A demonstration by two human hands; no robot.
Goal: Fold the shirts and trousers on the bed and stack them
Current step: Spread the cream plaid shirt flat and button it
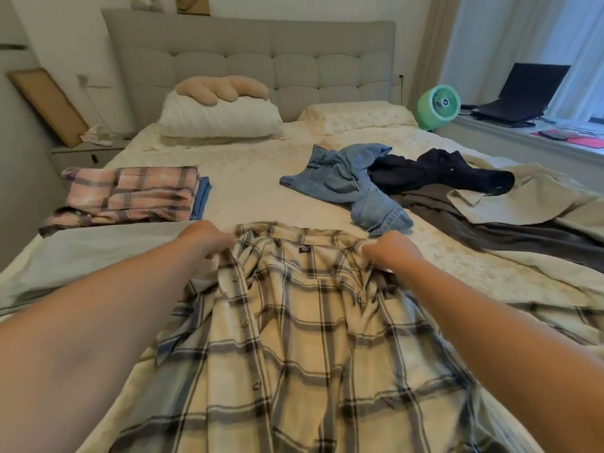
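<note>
Cream quilted bedding covers the bed [255, 178], which fills most of my view and runs away to a grey tufted headboard [255, 57] at the far end. Nearest me lies a cream plaid shirt [294, 338], spread open with its collar pointing away. My left hand [209, 238] pinches the cloth at the collar's left side, fingers curled into it; my right hand [389, 248] grips the right side the same way.

At the left, a folded pink plaid garment [137, 194] sits on top of a folded blue one [203, 194], which shows only as an edge. Near that stack a pale grey sheet [81, 253] drapes over the left side. To the far right, light blue jeans [353, 184] lie crumpled, touching a dark navy garment [438, 173]; a brown-grey piece [490, 227] and a beige one [523, 194] spread beside them.

By the headboard I see a white pillow [222, 117] with a tan cushion [222, 88] resting on it, and a second cream pillow [356, 116] to its right. Beyond the bed's right corner stands a green fan [439, 106], with an open laptop [519, 93] on the window ledge. A nightstand [88, 152] stands at the far left.
</note>
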